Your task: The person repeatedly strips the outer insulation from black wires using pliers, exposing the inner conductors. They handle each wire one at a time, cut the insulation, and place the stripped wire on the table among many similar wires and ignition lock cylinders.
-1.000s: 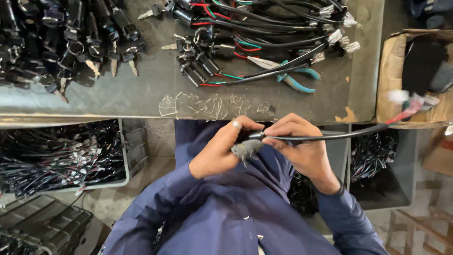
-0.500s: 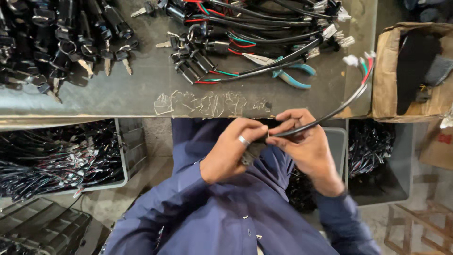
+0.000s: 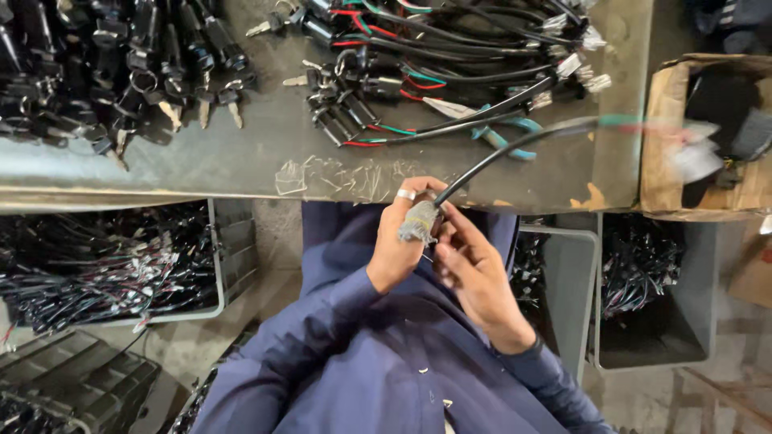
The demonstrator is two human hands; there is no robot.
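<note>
My left hand [image 3: 400, 241], with a ring on one finger, grips a small grey lock switch [image 3: 420, 222] just below the bench edge. A black cable [image 3: 515, 149] runs from that switch up and to the right, and its far end with coloured wires is blurred over the cardboard box. My right hand [image 3: 474, 273] sits beside the switch with its fingers touching it and the cable's base. Both arms wear dark blue sleeves.
The grey workbench [image 3: 265, 165] holds a pile of black key switches [image 3: 121, 64] at left and cabled switches [image 3: 450, 56] at centre. Teal-handled pliers [image 3: 503, 133] lie near the cable. A cardboard box [image 3: 671, 137] stands right. Bins of wiring [image 3: 104, 265] sit under the bench.
The switch has turned upright in my left hand and the cable's free end has swung upward and to the right, over the bench toward the box. My right hand dropped lower.
</note>
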